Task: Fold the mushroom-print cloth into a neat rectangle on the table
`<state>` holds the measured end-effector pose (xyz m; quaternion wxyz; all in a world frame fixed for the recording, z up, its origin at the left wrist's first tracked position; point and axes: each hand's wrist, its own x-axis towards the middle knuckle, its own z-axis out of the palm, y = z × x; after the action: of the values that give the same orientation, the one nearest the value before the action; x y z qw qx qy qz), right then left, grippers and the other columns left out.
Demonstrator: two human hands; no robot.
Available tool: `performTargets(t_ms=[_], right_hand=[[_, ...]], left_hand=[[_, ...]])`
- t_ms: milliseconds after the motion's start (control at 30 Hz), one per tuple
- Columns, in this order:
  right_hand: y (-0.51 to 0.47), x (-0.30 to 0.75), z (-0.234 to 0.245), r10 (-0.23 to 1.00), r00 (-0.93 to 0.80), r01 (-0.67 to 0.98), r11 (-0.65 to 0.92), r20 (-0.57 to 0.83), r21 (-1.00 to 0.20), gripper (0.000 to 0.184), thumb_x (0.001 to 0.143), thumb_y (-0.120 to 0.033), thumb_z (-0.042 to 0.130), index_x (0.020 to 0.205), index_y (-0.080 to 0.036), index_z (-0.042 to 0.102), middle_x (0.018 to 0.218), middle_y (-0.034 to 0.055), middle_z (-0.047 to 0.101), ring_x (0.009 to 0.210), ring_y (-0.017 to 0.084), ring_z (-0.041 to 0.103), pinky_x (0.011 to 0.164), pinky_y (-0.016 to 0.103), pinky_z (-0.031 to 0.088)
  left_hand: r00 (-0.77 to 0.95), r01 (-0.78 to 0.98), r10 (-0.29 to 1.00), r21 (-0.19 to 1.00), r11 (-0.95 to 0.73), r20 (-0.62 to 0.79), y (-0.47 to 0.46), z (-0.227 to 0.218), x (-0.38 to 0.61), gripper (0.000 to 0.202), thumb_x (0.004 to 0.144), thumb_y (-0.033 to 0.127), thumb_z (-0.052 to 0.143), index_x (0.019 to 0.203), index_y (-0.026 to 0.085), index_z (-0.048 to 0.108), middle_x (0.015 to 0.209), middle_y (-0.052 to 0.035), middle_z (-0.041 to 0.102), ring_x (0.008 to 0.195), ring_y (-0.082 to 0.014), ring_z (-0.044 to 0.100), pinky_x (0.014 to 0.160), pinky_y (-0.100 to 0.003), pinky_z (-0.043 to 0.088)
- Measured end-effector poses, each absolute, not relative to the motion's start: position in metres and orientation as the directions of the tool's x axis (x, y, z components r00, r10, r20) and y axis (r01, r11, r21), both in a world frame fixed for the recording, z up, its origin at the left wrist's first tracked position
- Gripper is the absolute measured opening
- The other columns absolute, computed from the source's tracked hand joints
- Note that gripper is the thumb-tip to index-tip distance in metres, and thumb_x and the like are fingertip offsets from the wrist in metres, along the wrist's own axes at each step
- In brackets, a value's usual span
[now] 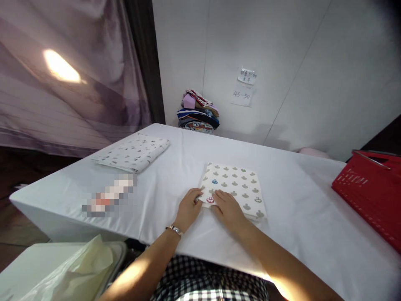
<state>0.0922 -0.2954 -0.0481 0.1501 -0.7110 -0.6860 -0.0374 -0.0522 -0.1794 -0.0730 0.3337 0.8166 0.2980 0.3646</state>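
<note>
White-covered desk [297,196]; folded patterned cloth [235,180]
Left hand [188,207] touches its edge; right hand [231,212] lies on top; cannot tell if either grip clenches.

Folded cloth [235,188], white w/ rows of gray blobs & a few blue, red & green ones. Lies flat, abt. square, a bit slanted, on the white table [294,200], just right of mid.
</note>
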Motion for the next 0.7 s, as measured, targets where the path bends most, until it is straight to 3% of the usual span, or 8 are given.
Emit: performTargets(t_ms=[267, 500, 700], right_hand=[[-0.293, 0.077, -0.057, 0.952, -0.070, 0.996, 0.085, 0.298, -0.039, 0.042, 0.091, -0.012, 0.035, 0.131, -0.015, 0.047, 0.137, 0.0111, 0.045, 0.127, 0.023, 0.041, 0.104, 0.044, 0.034], [-0.303, 0.077, -0.064, 0.957, -0.076, 0.996, 0.083, 0.282, -0.015, 0.043, 0.090, -0.013, 0.039, 0.132, -0.012, 0.046, 0.139, 0.0111, 0.043, 0.128, 0.025, 0.039, 0.106, 0.043, 0.033], [-0.300, 0.076, -0.066, 0.955, -0.064, 0.997, 0.071, 0.290, -0.015, 0.043, 0.089, -0.014, 0.038, 0.131, -0.012, 0.047, 0.137, 0.0111, 0.046, 0.127, 0.025, 0.040, 0.105, 0.043, 0.033]], left_hand=[[0.548, 0.287, 0.736, 0.737, -0.612, 0.397, -0.184, -0.066, -0.054, 0.028, 0.065, 0.007, 0.042, 0.086, 0.023, 0.053, 0.093, 0.0002, 0.060, 0.082, -0.0149, 0.057, 0.070, -0.028, 0.048], [0.564, 0.302, 0.717, 0.705, -0.642, 0.410, -0.185, -0.065, -0.054, 0.029, 0.067, 0.006, 0.041, 0.087, 0.023, 0.052, 0.092, 0.0001, 0.058, 0.081, -0.0149, 0.056, 0.073, -0.029, 0.048], [0.606, 0.261, 0.587, 0.562, -0.785, 0.537, -0.189, -0.063, -0.051, 0.033, 0.070, 0.002, 0.042, 0.092, 0.022, 0.056, 0.105, -0.0043, 0.057, 0.104, -0.0188, 0.052, 0.092, -0.035, 0.045]])
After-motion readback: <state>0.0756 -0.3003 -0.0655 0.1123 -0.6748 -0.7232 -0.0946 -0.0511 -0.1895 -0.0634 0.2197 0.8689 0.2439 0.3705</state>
